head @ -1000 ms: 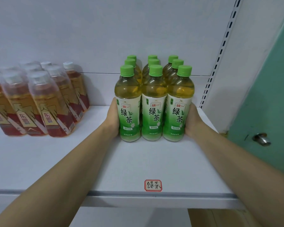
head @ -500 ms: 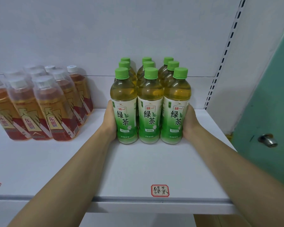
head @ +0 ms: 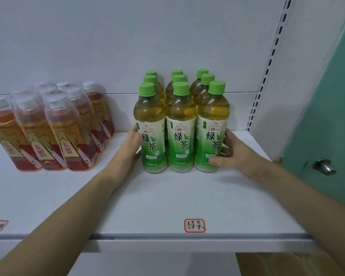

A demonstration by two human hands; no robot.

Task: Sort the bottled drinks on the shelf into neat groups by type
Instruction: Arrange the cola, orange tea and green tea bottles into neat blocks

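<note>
Lighting: even, diffuse, cool white; overall moderately bright, no hard highlights. Source direction not determinable; soft from above and front. Shadows faint: a weak grey patch on the shelf under the left forearm and a soft one at the foot of the green bottles. Liquid in those bottles glows amber where light passes through. Mild sheen on the clear wraps of the brown bottles, which look hazy. Small glare spot on the door knob. Wide-angle distortion: upright slotted rail and door edge lean inward; forearms stretched at lower corners. Slight softness throughout; centre labels legible.
</note>
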